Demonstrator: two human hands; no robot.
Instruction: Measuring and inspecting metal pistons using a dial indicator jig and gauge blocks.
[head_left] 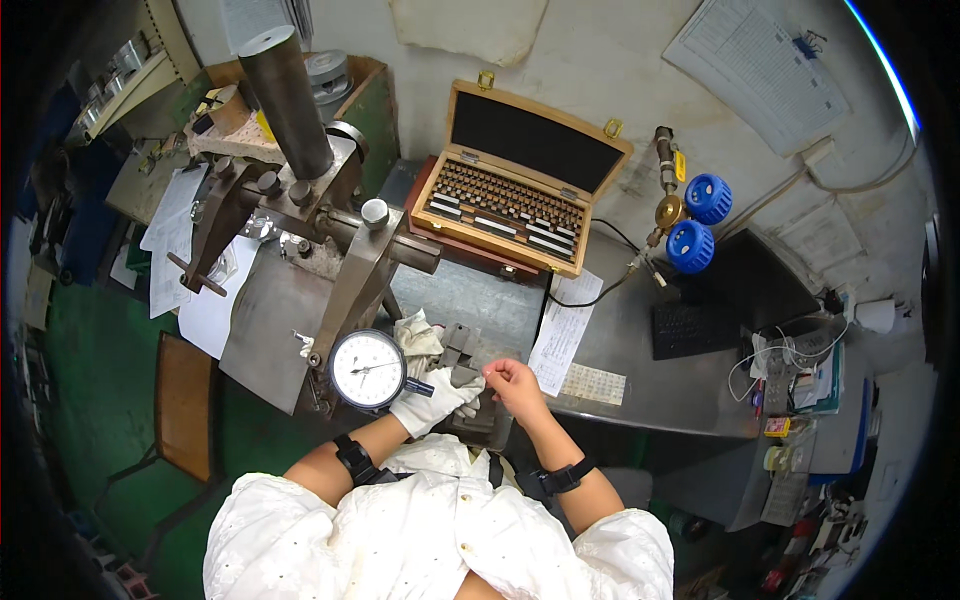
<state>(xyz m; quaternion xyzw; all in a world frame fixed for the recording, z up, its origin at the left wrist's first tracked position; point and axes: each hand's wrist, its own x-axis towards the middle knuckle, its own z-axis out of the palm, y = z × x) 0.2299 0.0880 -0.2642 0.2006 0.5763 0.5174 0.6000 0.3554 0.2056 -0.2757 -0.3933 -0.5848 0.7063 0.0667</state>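
Head view: a small grey metal block [466, 377] sits just right of the dial gauge [368, 369] at the desk's [640, 385] near edge, gripped by the gloved left hand [432, 402]. The bare right hand [517, 385] is curled, apparently pinching something small beside it. Steady, clean seating under the gauge matters here; the gauge block case [520, 190] lies open behind.
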